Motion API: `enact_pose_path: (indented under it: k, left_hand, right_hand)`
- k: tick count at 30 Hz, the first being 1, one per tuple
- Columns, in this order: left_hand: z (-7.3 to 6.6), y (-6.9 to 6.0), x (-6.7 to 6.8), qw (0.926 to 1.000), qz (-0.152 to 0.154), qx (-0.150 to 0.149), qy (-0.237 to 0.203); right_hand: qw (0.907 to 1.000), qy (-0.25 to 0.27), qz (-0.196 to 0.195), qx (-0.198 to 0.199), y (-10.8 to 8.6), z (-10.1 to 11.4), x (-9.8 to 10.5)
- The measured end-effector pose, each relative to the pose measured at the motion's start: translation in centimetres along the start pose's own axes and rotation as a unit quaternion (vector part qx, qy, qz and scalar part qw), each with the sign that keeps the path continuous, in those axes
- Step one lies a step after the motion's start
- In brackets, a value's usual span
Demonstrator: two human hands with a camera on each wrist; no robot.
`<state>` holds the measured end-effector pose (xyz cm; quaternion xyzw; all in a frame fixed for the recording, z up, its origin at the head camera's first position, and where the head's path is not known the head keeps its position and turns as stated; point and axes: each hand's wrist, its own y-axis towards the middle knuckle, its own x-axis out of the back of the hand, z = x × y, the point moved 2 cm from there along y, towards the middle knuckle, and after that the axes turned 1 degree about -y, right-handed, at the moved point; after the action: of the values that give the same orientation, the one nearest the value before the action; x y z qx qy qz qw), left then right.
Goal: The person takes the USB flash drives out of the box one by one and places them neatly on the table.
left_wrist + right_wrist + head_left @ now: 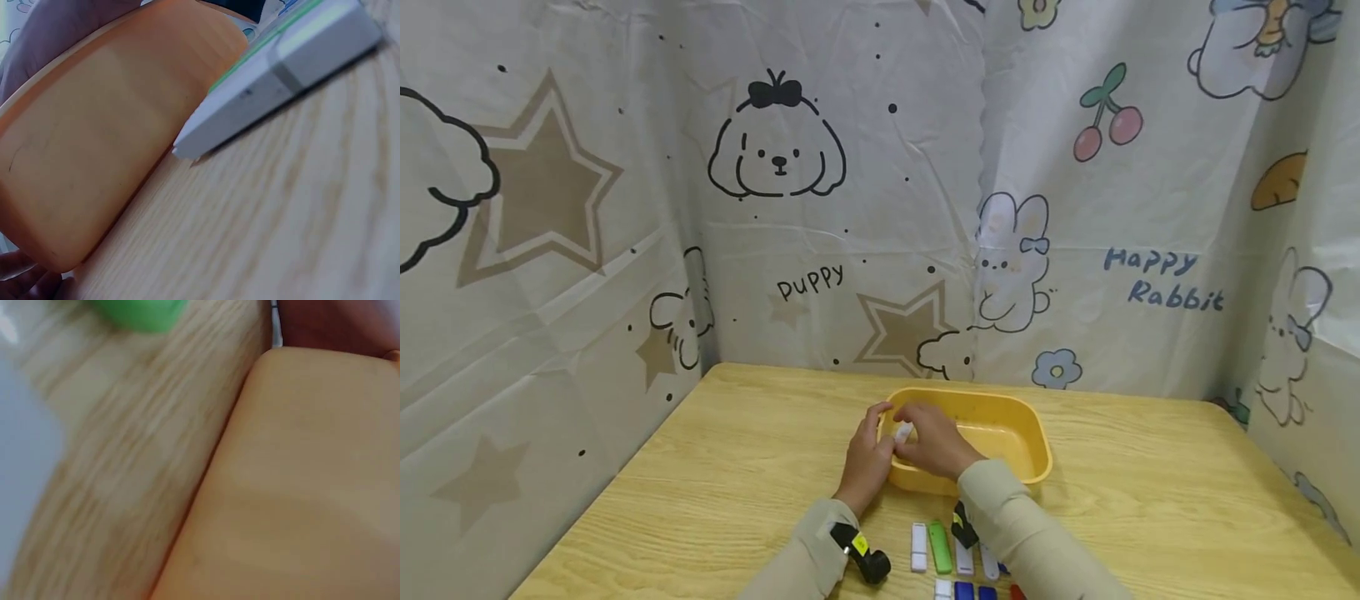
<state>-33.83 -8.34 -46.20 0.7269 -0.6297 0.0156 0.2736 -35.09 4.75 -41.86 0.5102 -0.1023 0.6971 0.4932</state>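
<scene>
A yellow plastic basin [1011, 442] stands on the table. My left hand [867, 458] is at its left end, holding the rim; some of its fingers [15, 269] show beside the basin's outer wall in the left wrist view. My right hand [936, 442] reaches over the near rim at the same end and pinches a small white piece [903, 432], apparently a USB flash drive, mostly covered by fingers. In front of the basin lie flash drives: a white one [918, 547], a green one [939, 547] and several others, partly hidden by my right sleeve.
A second row with a blue flash drive [964, 591] and a red one [1017, 592] is cut off by the bottom edge. The wooden table [737, 475] meets a printed cloth curtain [880, 208] on the back and sides. A camera is strapped to each wrist.
</scene>
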Motion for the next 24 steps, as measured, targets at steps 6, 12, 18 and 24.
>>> enact_pose_path:
  k: [6, 12, 18, 24]
  left_hand:
    - [0.1, 0.06, -0.06, 1.0, -0.001, -0.001, 0.001]
    - [0.21, 0.03, -0.27, 1.0, 0.0, 0.006, 0.001]
    - [0.2, 0.1, -0.13, 0.9999, 0.004, 0.004, -0.011]
    - [0.24, 0.12, -0.17, 0.9999, 0.005, -0.001, -0.015]
  right_hand:
    - [0.9996, -0.007, 0.026, 0.006, -0.01, -0.19, -0.04]
    - [0.9989, -0.009, 0.044, -0.016, -0.08, -0.42, -0.05]
    - [0.9976, -0.03, 0.059, -0.023, 0.23, -0.5, -0.22]
    - [0.9952, -0.053, 0.075, -0.034, 0.33, -0.77, -0.41]
